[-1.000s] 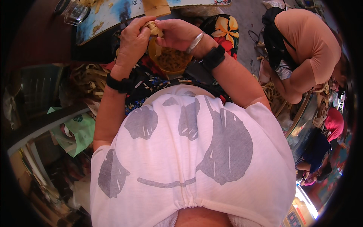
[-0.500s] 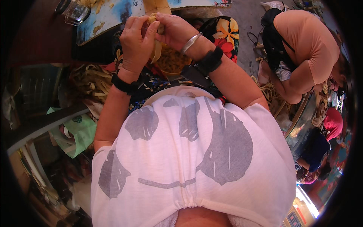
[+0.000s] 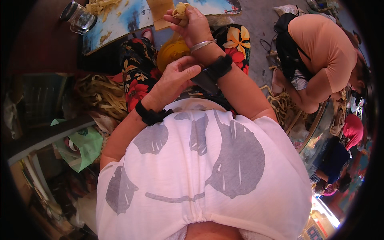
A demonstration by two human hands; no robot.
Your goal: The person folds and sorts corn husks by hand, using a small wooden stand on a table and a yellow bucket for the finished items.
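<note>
Right hand (image 3: 196,30) pinched folded pale-yellow strip (image 3: 181,13), beyond yellow bowl (image 3: 166,54) | left hand (image 3: 171,81) off strip, fingers loosely spread, thumb apart, at bowl's near side | change: half a second earlier both hands gripped strip together, beyond bowl

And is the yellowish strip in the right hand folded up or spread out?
Folded up: the strip shows as a compact bundle with curled layers, held in the right hand.
</note>
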